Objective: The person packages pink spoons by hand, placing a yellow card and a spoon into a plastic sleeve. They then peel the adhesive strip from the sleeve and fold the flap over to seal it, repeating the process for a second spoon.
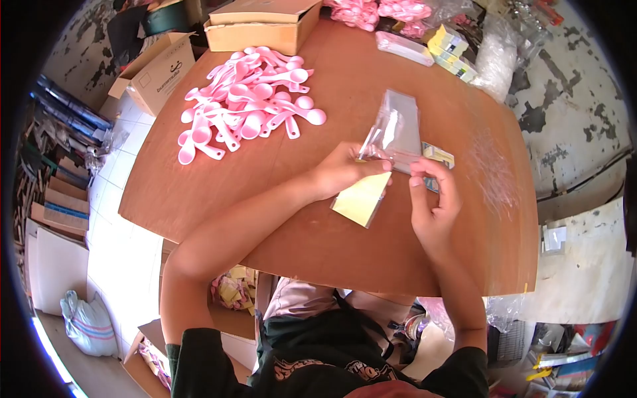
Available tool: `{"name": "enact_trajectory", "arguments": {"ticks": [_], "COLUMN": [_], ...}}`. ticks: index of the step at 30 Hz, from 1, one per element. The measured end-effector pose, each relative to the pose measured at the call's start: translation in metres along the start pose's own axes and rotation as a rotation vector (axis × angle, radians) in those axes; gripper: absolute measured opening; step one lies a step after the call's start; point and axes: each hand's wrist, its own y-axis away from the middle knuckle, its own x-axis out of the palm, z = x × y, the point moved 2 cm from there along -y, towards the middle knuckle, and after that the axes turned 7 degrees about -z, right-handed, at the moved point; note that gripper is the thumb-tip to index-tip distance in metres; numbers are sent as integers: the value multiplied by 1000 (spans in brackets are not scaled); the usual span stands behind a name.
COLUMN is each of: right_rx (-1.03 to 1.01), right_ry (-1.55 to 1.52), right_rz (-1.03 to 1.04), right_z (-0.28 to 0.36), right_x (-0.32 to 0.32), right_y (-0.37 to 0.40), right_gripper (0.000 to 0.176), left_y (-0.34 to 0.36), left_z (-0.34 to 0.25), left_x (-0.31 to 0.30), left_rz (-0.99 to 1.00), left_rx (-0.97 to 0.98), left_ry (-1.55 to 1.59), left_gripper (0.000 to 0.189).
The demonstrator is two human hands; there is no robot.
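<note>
My left hand (pixel 348 174) is closed around a clear plastic sleeve with a yellow card (pixel 361 198) inside, held slanted above the tabletop. Just to its right, my right hand (pixel 438 199) has thumb and forefinger brought together; whatever may be between them is too small to make out. Behind both hands lies a stack of clear plastic sleeves (pixel 401 123). A small pack of printed cards (pixel 438 156) rests beside the stack, partly hidden by my right hand. Farther left on the table is a heap of pink plastic spoons (pixel 249 99).
The brown table (pixel 305 245) has a cardboard box (pixel 262 26) at its far edge. Pink bundles (pixel 401 13), yellow card packs (pixel 451 52) and a clear plastic roll (pixel 496 60) sit at the back right. Thin plastic strips (pixel 494 172) litter the right side. An open carton (pixel 159 73) stands left.
</note>
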Motion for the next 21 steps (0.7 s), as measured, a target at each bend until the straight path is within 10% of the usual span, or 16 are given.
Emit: {"name": "enact_trajectory", "arguments": {"ticks": [7, 21], "right_rx": [-500, -200], "right_ry": [117, 633], "right_rz": [230, 816], "right_z": [41, -15], "right_x": [78, 237], "right_y": [-55, -89], "right_gripper": [23, 18], "left_y": [-5, -1], "left_z": [3, -2], "left_x": [-8, -13], "left_rz": [68, 33], "left_rx": [307, 197], "left_ry": [-63, -125], "left_gripper": [25, 42]}}
